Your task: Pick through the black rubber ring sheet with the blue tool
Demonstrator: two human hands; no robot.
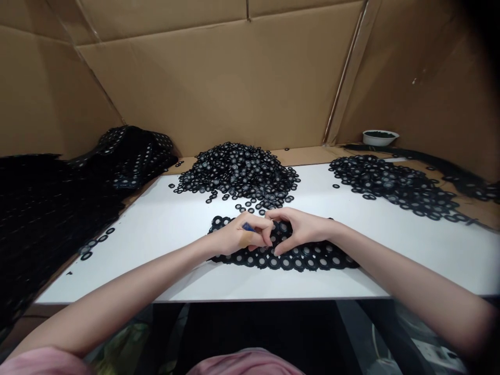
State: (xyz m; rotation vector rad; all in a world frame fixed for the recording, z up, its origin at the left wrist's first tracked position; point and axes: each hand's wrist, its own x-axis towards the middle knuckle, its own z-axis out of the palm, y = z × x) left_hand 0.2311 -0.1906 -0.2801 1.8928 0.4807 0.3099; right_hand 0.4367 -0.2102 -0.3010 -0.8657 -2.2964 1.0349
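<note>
A black rubbery sheet (287,262), patterned with rows of round rings with pale centres, lies flat before me on the white table. My left hand (250,233) is closed over its left half, wrapped round a small blue-handled tool (248,227); the tool's tip is hidden by my fingers. A tan patch sits on the skin near the thumb. Over the sheet's middle, my right hand (300,229) rests with thumb and forefinger spread in a C shape. Its fingertips are close to my left fingers. No held thing shows between them.
A heap of loose black rings (238,172) stands behind the sheet, and another ring pile (390,182) lies at right. Black perforated sheets (144,151) are stacked at left. A white bowl (380,137) sits at back right. Cardboard walls (219,88) enclose the white tabletop (175,284).
</note>
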